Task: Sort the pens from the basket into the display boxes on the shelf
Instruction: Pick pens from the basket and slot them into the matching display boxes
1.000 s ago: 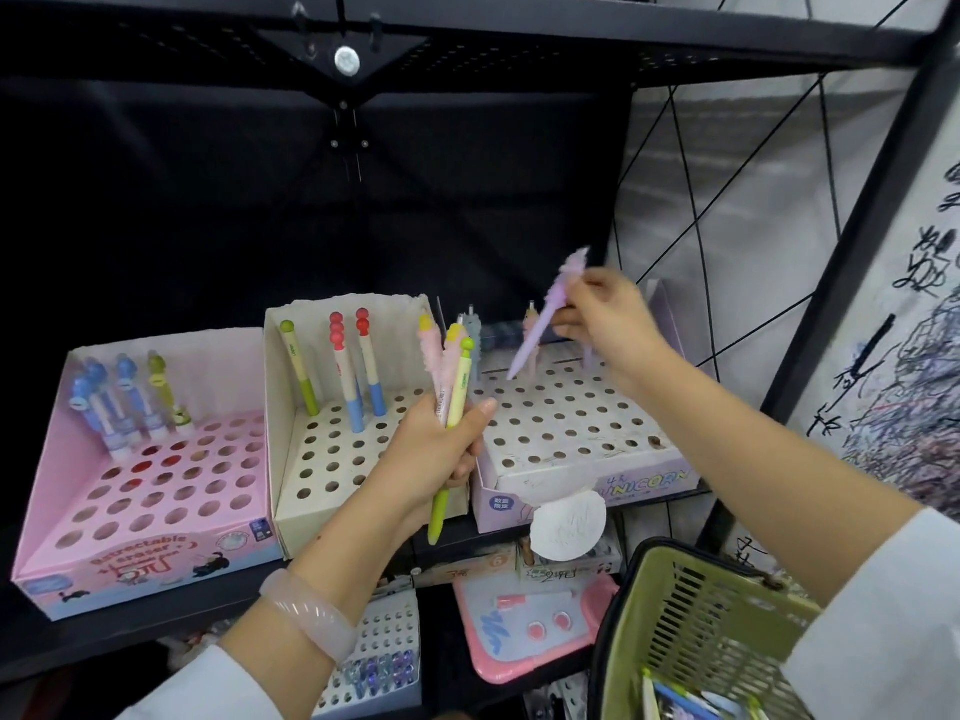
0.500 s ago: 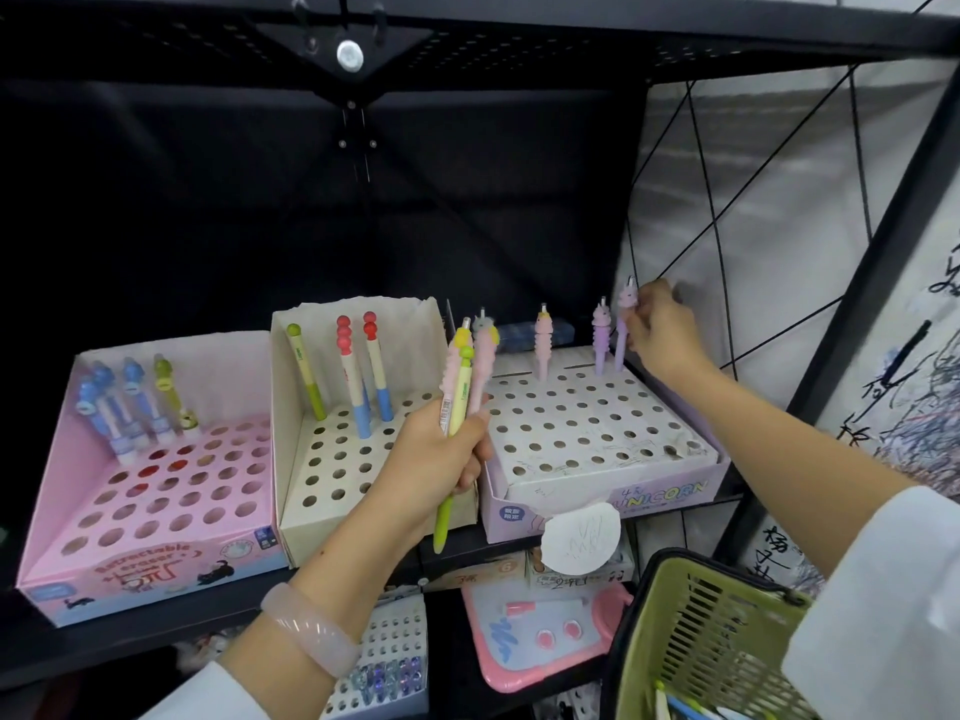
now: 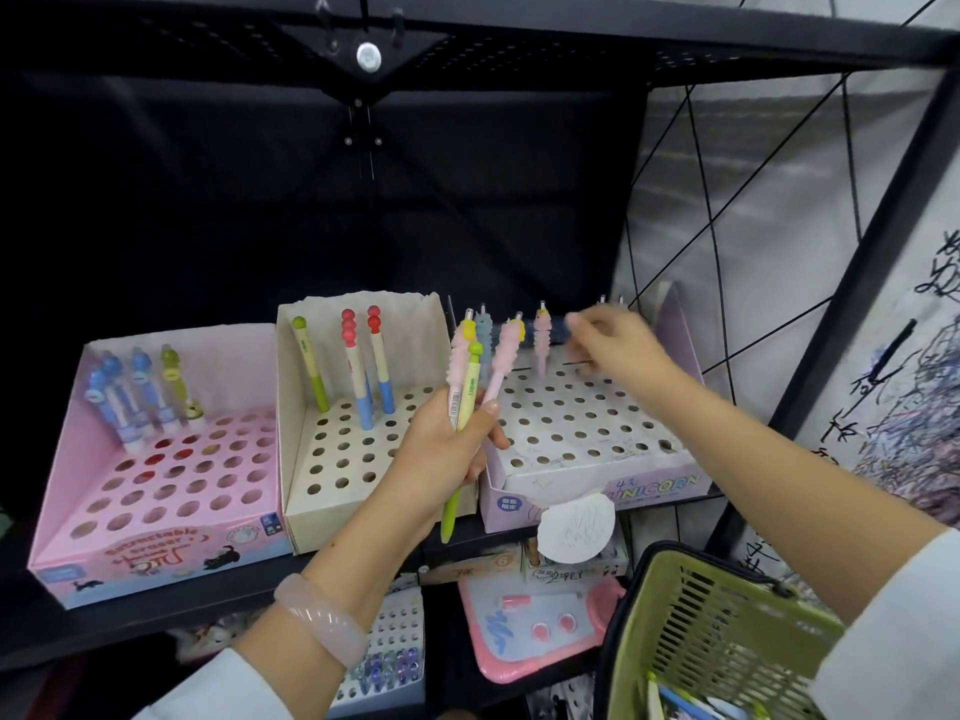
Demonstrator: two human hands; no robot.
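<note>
Head view: the left hand grips a bunch of pens, pink and yellow-green, upright in front of the cream box. The right hand is blurred above the far row of the unicorn box; its fingers look loosely spread, holding nothing I can make out. A pink pen stands there. The pink box sits far left, the green basket near right.
</note>
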